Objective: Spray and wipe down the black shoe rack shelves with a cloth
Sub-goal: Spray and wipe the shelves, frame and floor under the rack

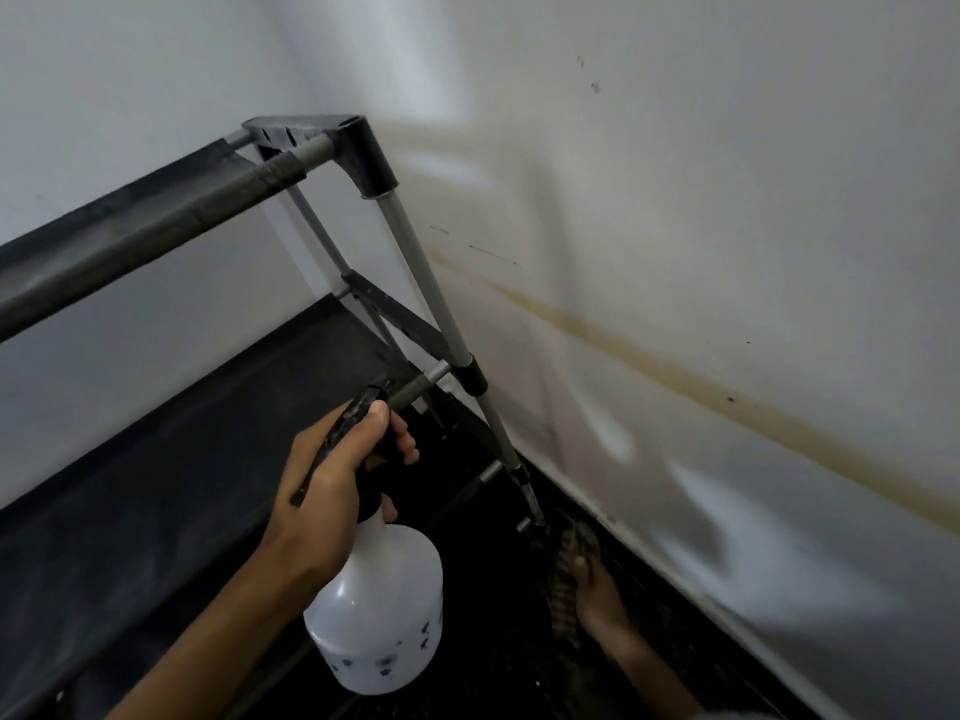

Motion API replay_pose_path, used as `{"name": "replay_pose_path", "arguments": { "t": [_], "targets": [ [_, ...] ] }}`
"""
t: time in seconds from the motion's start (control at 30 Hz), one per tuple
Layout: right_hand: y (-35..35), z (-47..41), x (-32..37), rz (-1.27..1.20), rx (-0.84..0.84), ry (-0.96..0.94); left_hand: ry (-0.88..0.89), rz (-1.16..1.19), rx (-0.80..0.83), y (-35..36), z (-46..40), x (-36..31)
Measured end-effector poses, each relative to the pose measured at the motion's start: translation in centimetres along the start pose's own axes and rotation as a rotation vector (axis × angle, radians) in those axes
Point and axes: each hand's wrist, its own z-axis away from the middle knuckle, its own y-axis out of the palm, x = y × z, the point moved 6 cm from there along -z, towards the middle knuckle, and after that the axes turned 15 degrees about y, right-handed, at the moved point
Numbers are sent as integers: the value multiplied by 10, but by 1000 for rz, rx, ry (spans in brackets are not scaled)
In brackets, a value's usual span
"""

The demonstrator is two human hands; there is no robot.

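The black shoe rack (171, 459) stands in a wall corner, with fabric shelves on grey tubes and black corner joints. My left hand (332, 485) grips the black trigger head of a white spray bottle (379, 610), held beside the rack's right front post at the middle shelf. My right hand (597, 595) is low down in the dark by the foot of the post, holding a dark checked cloth (566, 574). The lower shelves are in shadow and hard to make out.
White walls close in behind and to the right of the rack; the right wall (701, 304) carries a brownish stain line and dark marks. A dark floor (649, 615) runs along its base.
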Motion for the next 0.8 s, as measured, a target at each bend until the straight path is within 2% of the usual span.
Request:
{"name": "replay_pose_path", "arguments": {
  "t": [0.07,0.13,0.23,0.33,0.4,0.47,0.57,0.6,0.63,0.7,0.8],
  "targets": [
    [2,8,0,-103,-11,-45,-30,0,-4,0,4,6],
    [2,18,25,-189,-118,-215,-65,7,2,2,9,12],
    [7,35,87,-135,-288,-551,-75,-11,31,7,16,20],
    [13,46,125,3,-453,-683,-88,-2,46,12,20,23],
    [20,39,120,107,-530,-715,-104,20,59,15,20,22],
    [24,14,90,207,-511,-625,-114,53,61,17,18,16],
    [16,-23,34,164,-380,-206,-104,111,27,17,14,6],
    [14,-26,24,108,-383,-143,-101,127,19,17,13,4],
    [11,-19,22,40,-434,-176,-99,138,15,17,13,1],
    [11,15,40,-86,-546,-386,-96,144,7,17,11,-1],
    [27,54,82,-168,-535,-581,-105,131,11,18,12,-2]
  ]
}}
